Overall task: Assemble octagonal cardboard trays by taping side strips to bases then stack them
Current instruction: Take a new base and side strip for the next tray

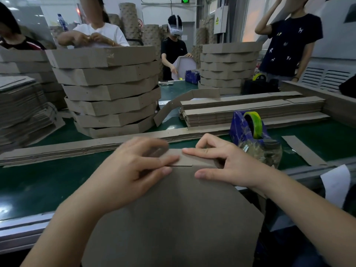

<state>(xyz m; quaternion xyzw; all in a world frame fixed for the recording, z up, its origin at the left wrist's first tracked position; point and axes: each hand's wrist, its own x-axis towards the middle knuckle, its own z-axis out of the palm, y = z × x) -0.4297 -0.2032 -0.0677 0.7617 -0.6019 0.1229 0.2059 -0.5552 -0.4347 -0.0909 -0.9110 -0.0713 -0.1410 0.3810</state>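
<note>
A long green work table [57, 180] fills the scene, with people standing along its far side. On the left of the table stands a tall, uneven stack of finished trays [111, 89]. A second stack of trays [227, 68] stands farther back on the right.

Nearest the viewer is a large brown cardboard base [173, 218] with angled corners. It reaches from the bottom of the view up to the hands, and it overhangs the table's near edge. Behind the hands, long flat strips [67, 149] lie across the table. A thicker pile of strips [250, 110] sits on the right.

A blue tape dispenser [248, 128] holding a yellow-green roll stands just beyond the right hand.

A side strip [192, 160] runs along the far edge of the base, between the two hands. The left hand [134, 166] has curled fingers and pinches the strip at the seam; its upper fingers are blurred. The right hand [217, 162] grips the same edge. Its forefinger lies straight along the top of the strip, its thumb presses on the face of the base, and its other fingers curl behind.
</note>
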